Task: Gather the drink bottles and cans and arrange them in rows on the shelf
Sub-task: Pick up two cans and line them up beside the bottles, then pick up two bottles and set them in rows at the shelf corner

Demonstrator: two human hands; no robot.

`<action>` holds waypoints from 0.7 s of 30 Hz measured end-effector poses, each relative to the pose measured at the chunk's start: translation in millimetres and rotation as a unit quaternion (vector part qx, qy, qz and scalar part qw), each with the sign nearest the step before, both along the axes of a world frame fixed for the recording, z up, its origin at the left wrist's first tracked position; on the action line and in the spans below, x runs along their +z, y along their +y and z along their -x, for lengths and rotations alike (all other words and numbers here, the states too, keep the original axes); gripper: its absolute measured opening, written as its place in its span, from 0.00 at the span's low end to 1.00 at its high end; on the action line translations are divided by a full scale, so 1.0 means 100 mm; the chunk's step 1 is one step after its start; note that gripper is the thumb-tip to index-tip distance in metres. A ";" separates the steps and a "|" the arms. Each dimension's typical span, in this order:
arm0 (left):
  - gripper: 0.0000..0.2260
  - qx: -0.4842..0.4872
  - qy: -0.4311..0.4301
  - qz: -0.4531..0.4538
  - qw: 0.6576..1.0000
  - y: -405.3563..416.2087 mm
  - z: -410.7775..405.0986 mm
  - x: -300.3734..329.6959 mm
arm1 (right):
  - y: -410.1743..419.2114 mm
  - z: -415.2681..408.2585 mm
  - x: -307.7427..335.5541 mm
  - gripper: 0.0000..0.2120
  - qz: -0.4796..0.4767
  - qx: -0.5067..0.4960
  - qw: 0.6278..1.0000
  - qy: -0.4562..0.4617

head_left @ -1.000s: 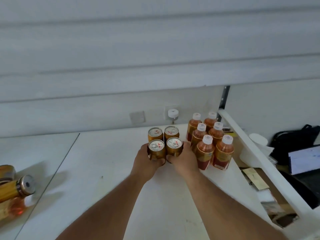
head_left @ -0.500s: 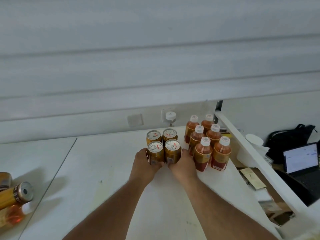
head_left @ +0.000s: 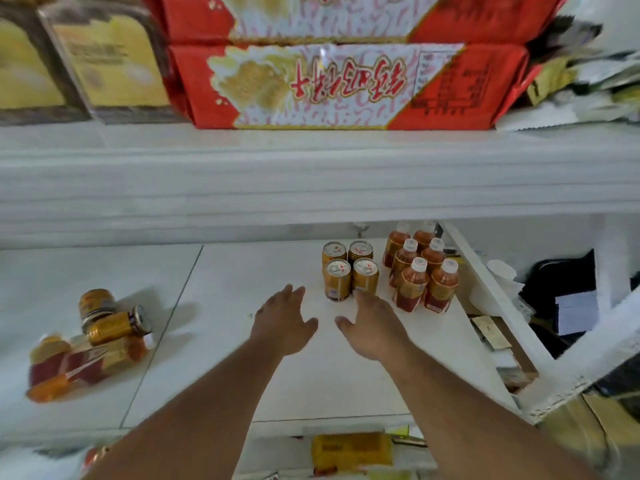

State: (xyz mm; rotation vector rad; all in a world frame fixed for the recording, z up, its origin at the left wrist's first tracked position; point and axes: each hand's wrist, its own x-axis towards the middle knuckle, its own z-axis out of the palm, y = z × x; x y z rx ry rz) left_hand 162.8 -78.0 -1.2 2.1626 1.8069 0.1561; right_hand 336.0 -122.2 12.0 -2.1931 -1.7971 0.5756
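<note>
Several gold cans (head_left: 349, 270) stand upright in a tight block at the back of the white shelf (head_left: 242, 271). Right of them, several orange bottles with white caps (head_left: 422, 268) stand in two rows. My left hand (head_left: 284, 320) and my right hand (head_left: 372, 327) hover open just in front of the cans, palms down, holding nothing. At the shelf's left lies a loose heap of gold cans (head_left: 114, 320) and orange bottles (head_left: 79, 362) on their sides.
An upper shelf edge (head_left: 311, 174) overhangs, carrying red snack packs (head_left: 339, 84) and yellow-labelled boxes (head_left: 104, 57). A white slanted divider (head_left: 491, 299) bounds the shelf on the right, with clutter and a black bag beyond. A yellow pack (head_left: 349, 452) lies below the front edge.
Both hands let go of the front two cans and drew back toward me, fingers spread. The camera view pulled back and up, showing the upper shelf and the heap at left.
</note>
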 end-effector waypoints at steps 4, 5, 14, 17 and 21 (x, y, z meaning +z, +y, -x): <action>0.34 0.014 0.019 -0.001 1.000 -0.35 0.18 0.24 | -0.19 0.14 0.26 0.31 -0.029 0.066 0.996 -0.056; 0.34 0.023 0.020 -0.007 1.000 -0.46 0.23 0.29 | -0.24 0.18 0.29 0.32 -0.031 0.080 0.994 -0.062; 0.33 0.112 0.043 -0.004 0.993 -1.53 0.69 0.46 | -0.96 0.64 0.38 0.37 0.001 0.181 0.983 -0.037; 0.34 0.130 0.040 -0.001 0.991 -1.83 0.84 0.50 | -1.20 0.82 0.42 0.36 -0.003 0.200 0.979 -0.026; 0.34 0.150 0.020 -0.014 0.988 -2.10 1.11 0.57 | -1.40 1.10 0.50 0.36 -0.011 0.224 0.974 -0.025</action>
